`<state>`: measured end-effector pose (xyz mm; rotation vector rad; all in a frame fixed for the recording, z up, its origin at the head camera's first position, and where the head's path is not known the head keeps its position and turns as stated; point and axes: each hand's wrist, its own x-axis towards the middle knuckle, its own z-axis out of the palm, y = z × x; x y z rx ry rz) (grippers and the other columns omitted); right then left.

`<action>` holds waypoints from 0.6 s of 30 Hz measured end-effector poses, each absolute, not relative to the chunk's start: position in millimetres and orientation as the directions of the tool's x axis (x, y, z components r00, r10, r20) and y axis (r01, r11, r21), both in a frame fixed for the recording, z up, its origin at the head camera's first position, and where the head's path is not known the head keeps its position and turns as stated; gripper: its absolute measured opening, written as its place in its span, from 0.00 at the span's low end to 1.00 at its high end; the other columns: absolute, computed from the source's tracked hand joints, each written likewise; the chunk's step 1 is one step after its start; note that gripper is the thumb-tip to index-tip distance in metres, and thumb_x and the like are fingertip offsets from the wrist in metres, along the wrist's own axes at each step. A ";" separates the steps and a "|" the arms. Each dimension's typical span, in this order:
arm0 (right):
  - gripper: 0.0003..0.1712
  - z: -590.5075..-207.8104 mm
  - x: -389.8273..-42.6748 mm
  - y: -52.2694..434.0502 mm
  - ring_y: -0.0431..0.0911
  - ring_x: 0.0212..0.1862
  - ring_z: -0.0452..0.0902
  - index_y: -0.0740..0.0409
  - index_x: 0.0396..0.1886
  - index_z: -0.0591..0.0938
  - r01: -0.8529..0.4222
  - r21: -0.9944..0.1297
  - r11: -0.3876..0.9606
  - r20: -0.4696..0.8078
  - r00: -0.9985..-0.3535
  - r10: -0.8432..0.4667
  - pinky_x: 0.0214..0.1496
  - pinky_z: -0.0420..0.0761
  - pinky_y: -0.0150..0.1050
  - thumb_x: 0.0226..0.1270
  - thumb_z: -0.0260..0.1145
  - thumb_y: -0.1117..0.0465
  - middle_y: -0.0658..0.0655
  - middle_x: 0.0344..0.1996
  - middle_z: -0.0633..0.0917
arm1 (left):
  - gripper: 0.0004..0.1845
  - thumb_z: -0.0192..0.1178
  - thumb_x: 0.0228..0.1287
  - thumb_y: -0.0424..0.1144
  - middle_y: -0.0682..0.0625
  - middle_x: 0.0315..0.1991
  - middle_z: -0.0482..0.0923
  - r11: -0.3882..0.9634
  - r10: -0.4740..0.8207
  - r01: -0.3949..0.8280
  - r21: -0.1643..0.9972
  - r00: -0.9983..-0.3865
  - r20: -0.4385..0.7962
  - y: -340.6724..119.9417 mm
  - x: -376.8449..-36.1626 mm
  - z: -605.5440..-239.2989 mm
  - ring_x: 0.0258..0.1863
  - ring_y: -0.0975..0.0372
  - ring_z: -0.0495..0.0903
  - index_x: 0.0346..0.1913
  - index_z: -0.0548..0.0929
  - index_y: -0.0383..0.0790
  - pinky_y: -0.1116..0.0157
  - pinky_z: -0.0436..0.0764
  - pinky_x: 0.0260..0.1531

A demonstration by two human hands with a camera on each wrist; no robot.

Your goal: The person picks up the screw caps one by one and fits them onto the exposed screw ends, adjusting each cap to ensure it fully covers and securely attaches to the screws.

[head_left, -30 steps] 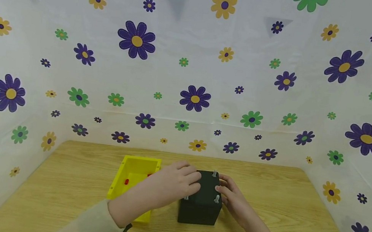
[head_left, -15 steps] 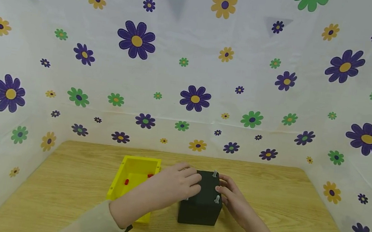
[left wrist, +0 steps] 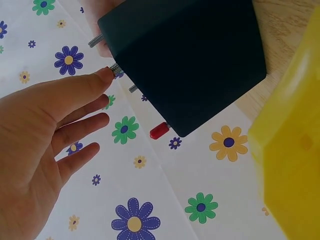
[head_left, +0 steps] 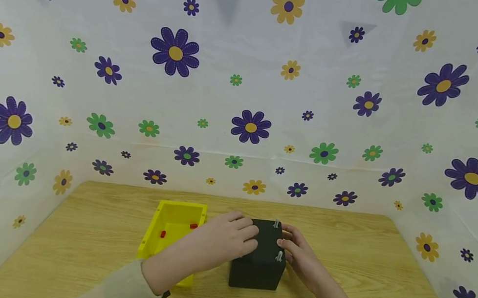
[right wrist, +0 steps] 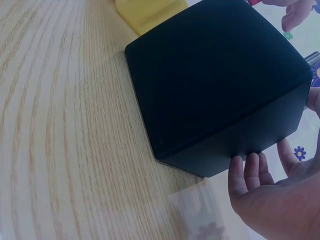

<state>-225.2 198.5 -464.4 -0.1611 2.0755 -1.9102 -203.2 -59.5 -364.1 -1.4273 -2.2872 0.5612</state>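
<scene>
A black box (head_left: 257, 271) stands on the table with metal threaded studs (left wrist: 96, 40) sticking out of its top. One stud wears a red cap (left wrist: 160, 131). My left hand (head_left: 225, 236) reaches over the box's left part, thumb and forefinger pinching another threaded stud (left wrist: 116, 68); what lies between the fingertips is mostly hidden. Its other fingers are spread apart in the left wrist view. My right hand (head_left: 303, 262) holds the box at its right side, fingers against the side wall and thumb at the top edge.
Just left of the box is a yellow tray (head_left: 147, 229) holding small red pieces (head_left: 163, 234); my left forearm passes over part of it. A wooden table (head_left: 343, 239) bears everything. Flower-printed white sheeting (head_left: 226, 103) rises behind and at both sides.
</scene>
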 end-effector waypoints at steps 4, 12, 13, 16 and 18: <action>0.37 -465.2 -225.5 198.5 0.50 0.67 0.74 0.59 0.81 0.58 0.126 -0.987 0.103 -0.151 -0.945 -0.291 0.76 0.72 0.46 0.80 0.57 0.55 0.68 0.79 0.63 | 0.18 0.76 0.65 0.45 0.57 0.57 0.84 0.412 0.903 0.768 -0.491 -0.416 0.106 -60.4 -202.7 -363.4 0.61 0.61 0.82 0.55 0.83 0.53 0.61 0.78 0.72; 0.37 -465.4 -224.8 198.6 0.51 0.68 0.73 0.58 0.81 0.58 0.125 -0.987 0.100 -0.149 -0.946 -0.288 0.77 0.71 0.48 0.80 0.58 0.55 0.68 0.79 0.62 | 0.17 0.74 0.66 0.46 0.57 0.59 0.85 0.448 0.888 0.761 -0.469 -0.438 0.138 -65.2 -200.8 -357.9 0.62 0.61 0.82 0.55 0.85 0.53 0.60 0.78 0.72; 0.37 -465.3 -224.7 198.6 0.52 0.68 0.73 0.58 0.81 0.58 0.125 -0.987 0.100 -0.149 -0.946 -0.288 0.77 0.71 0.48 0.80 0.58 0.55 0.68 0.79 0.62 | 0.17 0.75 0.66 0.46 0.57 0.59 0.85 0.449 0.888 0.759 -0.471 -0.437 0.142 -65.9 -200.7 -357.6 0.61 0.61 0.82 0.54 0.85 0.53 0.61 0.78 0.72; 0.37 -464.9 -224.4 198.4 0.52 0.68 0.74 0.58 0.82 0.58 0.127 -0.987 0.101 -0.151 -0.945 -0.289 0.77 0.71 0.48 0.80 0.58 0.55 0.69 0.79 0.62 | 0.15 0.74 0.66 0.46 0.57 0.57 0.86 0.445 0.891 0.755 -0.482 -0.427 0.154 -68.0 -200.2 -357.2 0.59 0.62 0.82 0.52 0.85 0.53 0.62 0.79 0.70; 0.37 -464.5 -224.3 198.2 0.53 0.69 0.74 0.58 0.82 0.58 0.129 -0.987 0.101 -0.153 -0.945 -0.290 0.78 0.70 0.49 0.80 0.58 0.55 0.69 0.80 0.62 | 0.13 0.73 0.68 0.47 0.57 0.56 0.86 0.441 0.894 0.754 -0.487 -0.420 0.159 -69.1 -200.0 -357.7 0.59 0.62 0.82 0.51 0.85 0.53 0.63 0.79 0.70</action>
